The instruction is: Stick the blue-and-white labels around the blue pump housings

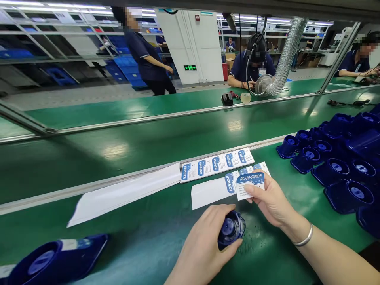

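Between the thumb and fingers of my right hand (271, 198) is a white and blue label (249, 186) printed DC52Q-5000L/H. My left hand (204, 245) wraps round a dark blue plastic housing (230, 228), whose round hollow end faces up and to the right. Behind the held label lies a label strip (210, 192), partly bare backing, with labels left at its right end. Farther back sits a stack of label sheets (218, 164) with a row of blue and white labels. To its left stretches a blank white backing strip (124, 192).
Several blue housings (337, 168) crowd the right side of the green bench (142, 249). Another blue housing (56, 259), blurred, lies at the near left. A metal rail (142, 169) runs behind the strips. Across the bench a person (252, 65) sits working; another person (148, 55) walks past.
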A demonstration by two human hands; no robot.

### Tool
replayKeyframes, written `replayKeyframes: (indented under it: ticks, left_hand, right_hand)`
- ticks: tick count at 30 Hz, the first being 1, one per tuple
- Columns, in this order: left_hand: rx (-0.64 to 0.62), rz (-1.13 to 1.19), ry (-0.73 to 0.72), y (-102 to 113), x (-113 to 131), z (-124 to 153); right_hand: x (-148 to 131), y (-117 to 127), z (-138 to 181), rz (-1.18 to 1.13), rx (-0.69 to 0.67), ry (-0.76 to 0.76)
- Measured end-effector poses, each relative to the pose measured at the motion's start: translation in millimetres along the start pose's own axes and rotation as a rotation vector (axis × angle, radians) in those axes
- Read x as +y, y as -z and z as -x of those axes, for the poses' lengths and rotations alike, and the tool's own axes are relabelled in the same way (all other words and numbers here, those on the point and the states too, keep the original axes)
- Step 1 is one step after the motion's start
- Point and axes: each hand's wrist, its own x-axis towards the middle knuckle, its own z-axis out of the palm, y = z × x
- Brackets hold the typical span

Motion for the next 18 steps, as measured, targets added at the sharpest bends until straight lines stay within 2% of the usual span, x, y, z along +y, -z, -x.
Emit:
replayKeyframes:
  ticks: [3, 7, 9, 18]
  left_hand:
    - [0.073, 0.069, -0.033, 2, 5, 0]
    - [0.335, 0.270, 0.033, 3, 3, 0]
    - [0.418, 0.344, 0.062, 1, 1, 0]
    - [0.518, 0.406, 0.044, -5, 3, -1]
  right_hand:
    - [4, -1, 4, 0.036, -0.030, -0.002]
    - [10, -2, 9, 0.098, -0.072, -0.032]
    - [13, -3, 13, 0.120, -0.102, -0.054]
    - [18, -2, 20, 0.288, -0.176, -0.049]
